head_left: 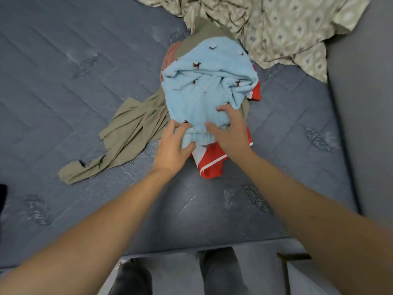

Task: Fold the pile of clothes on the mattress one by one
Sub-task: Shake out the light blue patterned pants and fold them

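1. Pile of clothes (204,103): centre of frame, on the blue mattress (63,92); light-blue garment (204,90) uppermost.
2. My left hand (173,145): fingers curled, gripping that garment's gathered near hem.
3. My right hand (228,128): fingers and thumb clamped on the same hem, just beside the left.
4. Patterned sheet (287,28): upper right.

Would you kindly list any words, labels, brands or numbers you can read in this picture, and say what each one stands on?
No readable text anywhere in the view.
Light blue garment, gripped by the left hand and right hand: only small dark motifs, no letters.
Red and white garment: plain stripes, no print that reads.
Patterned sheet: a repeating diamond pattern only.
Mattress: quilted stitching, no label in sight.
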Demonstrator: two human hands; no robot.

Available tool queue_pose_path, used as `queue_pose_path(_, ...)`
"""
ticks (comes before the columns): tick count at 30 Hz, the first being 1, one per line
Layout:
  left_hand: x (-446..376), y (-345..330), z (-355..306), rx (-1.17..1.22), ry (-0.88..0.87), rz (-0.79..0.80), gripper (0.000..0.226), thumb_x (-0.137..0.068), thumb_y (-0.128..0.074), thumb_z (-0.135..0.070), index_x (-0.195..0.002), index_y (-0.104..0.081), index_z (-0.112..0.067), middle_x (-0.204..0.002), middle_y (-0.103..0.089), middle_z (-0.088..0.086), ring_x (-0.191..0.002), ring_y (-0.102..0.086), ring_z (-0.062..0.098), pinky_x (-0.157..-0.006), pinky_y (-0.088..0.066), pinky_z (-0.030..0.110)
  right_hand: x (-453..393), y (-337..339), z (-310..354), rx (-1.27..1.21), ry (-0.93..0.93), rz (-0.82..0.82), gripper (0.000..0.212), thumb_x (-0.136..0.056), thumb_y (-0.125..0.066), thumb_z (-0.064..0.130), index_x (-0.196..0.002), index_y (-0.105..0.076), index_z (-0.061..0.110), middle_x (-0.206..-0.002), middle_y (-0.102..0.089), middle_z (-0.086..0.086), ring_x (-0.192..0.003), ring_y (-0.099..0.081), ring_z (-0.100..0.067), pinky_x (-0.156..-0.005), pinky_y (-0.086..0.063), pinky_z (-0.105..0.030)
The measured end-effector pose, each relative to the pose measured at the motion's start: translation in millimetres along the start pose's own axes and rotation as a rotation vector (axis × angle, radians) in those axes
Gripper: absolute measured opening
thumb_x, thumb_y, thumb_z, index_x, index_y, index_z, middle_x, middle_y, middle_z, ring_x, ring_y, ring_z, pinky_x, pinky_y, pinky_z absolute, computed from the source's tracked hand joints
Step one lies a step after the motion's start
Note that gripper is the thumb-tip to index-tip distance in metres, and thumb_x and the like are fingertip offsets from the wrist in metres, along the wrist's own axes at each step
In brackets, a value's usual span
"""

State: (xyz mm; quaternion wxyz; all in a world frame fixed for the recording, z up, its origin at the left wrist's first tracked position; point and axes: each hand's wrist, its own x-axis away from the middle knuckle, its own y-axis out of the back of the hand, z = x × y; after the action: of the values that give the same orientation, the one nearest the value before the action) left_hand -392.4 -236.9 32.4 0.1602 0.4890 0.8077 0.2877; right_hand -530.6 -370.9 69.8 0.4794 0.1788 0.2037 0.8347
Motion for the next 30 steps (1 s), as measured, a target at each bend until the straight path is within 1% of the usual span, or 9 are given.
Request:
queue_pose_path(2,-1,47,-33,0.015,-0.063,-0.011,0.035,-0.086,-0.072,-0.023,-0.119,-0.062,-0.024,-0.109,-0.051,-0.005,-0.1,-0.057,0.017,-0.085,-0.051,0.042,5,16,50,-0.017,-0.006,-0.043,0.038,-0.084,-0.083,0.027,-0.117,-0.067,0.015,-0.111,-0.056,0.008,-0.108,-0.057,-0.016,-0.098,-0.05,-0.034)
queue_pose_path(6,1,150,-107,0.039,-0.172,-0.017,0.03,-0.082,-0.07,-0.023,-0.111,-0.065,-0.022,-0.101,-0.059,-0.006,-0.094,-0.06,0.015,-0.079,-0.049,0.039,19,51,156,-0.046,-0.022,-0.079,0.029,-0.087,-0.082,0.024,-0.108,-0.071,0.006,-0.114,-0.062,-0.016,-0.108,-0.064,-0.029,-0.097,-0.052,-0.039)
queue_pose_path(10,8,256,-181,0.025,-0.23,-0.03,0.02,-0.081,-0.065,-0.032,-0.1,-0.063,-0.026,-0.093,-0.063,-0.006,-0.085,-0.06,0.015,-0.074,-0.05,0.043,42,90,264,-0.05,0.03,-0.062,0.025,-0.093,-0.077,0.025,-0.101,-0.075,0.002,-0.128,-0.053,-0.021,-0.118,-0.054,-0.022,-0.101,-0.05,-0.042)
queue_pose_path(14,13,350,-247,0.009,-0.248,-0.127,0.025,-0.081,-0.061,-0.038,-0.102,-0.063,-0.025,-0.092,-0.067,-0.005,-0.085,-0.062,0.019,-0.073,-0.05,0.044,61,126,364,-0.166,0.101,0.068,0.03,-0.095,-0.076,0.031,-0.101,-0.075,0.001,-0.107,-0.068,-0.022,-0.086,-0.071,-0.028,-0.072,-0.063,-0.035)
queue_pose_path(16,11,391,-274,-0.006,-0.237,-0.181,0.025,-0.082,-0.063,-0.039,-0.101,-0.064,-0.023,-0.091,-0.069,-0.005,-0.085,-0.063,0.02,-0.073,-0.049,0.04,69,140,410,-0.202,0.136,0.167,0.032,-0.088,-0.084,0.028,-0.112,-0.074,0.01,-0.1,-0.073,-0.008,-0.083,-0.071,-0.019,-0.072,-0.063,-0.032)
queue_pose_path(18,7,430,-296,-0.014,-0.222,-0.225,0.018,-0.087,-0.069,-0.034,-0.1,-0.065,-0.023,-0.09,-0.07,-0.004,-0.084,-0.063,0.019,-0.071,-0.048,0.035,73,152,450,-0.12,0.21,0.214,0.055,-0.079,-0.091,0.02,-0.128,-0.067,0.014,-0.114,-0.073,-0.005,-0.094,-0.072,-0.018,-0.077,-0.063,-0.035)
queue_pose_path(22,6,498,-331,-0.001,-0.237,-0.297,0.013,-0.09,-0.073,-0.027,-0.097,-0.066,-0.018,-0.08,-0.065,-0.006,-0.069,-0.056,0.004,-0.06,-0.042,0.018,76,172,517,0.032,0.367,0.157,0.045,-0.078,-0.091,0.015,-0.118,-0.07,0.012,-0.104,-0.071,-0.026,-0.075,-0.066,-0.026,-0.062,-0.059,-0.038)
queue_pose_path(25,11,542,-356,0.002,-0.257,-0.355,0.017,-0.091,-0.073,-0.03,-0.101,-0.068,-0.017,-0.089,-0.069,-0.002,-0.079,-0.06,0.01,-0.073,-0.048,0.032,76,182,562,0.062,0.459,0.111,0.033,-0.081,-0.09,0.018,-0.109,-0.073,0.014,-0.091,-0.068,-0.027,-0.061,-0.059,-0.02,-0.05,-0.052,-0.031)
queue_pose_path(30,18,597,-394,0.024,-0.263,-0.405,0.015,-0.092,-0.067,-0.037,-0.098,-0.065,-0.023,-0.088,-0.065,-0.009,-0.086,-0.06,0.017,-0.085,-0.055,0.045,76,195,627,0.021,0.554,0.13,0.03,-0.083,-0.088,0.025,-0.107,-0.073,0.014,-0.085,-0.066,-0.013,-0.062,-0.063,-0.022,-0.057,-0.056,-0.038)
